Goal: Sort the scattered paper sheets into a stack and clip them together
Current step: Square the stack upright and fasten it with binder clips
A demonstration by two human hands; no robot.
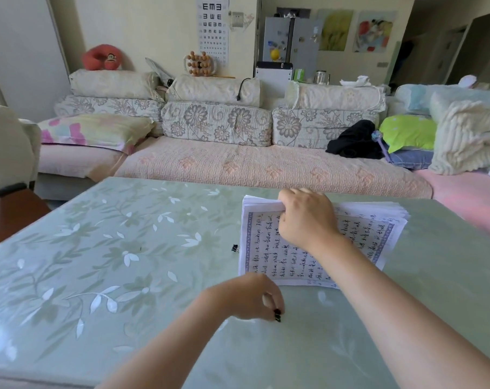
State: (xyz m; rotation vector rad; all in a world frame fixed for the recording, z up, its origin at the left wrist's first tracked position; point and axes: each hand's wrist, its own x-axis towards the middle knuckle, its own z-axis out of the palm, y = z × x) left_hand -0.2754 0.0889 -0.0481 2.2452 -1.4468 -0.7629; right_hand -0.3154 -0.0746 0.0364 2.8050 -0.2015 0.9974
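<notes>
Pinching a black binder clip in the left hand, just short of the near edge of the paper stack. Lying ahead and slightly right on the surface, long side running across. Gripping its far edge with the right hand.

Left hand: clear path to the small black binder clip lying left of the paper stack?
Likely yes: only bare green tabletop lies between left hand and loose clip, though that hand pinches another black clip.
</notes>
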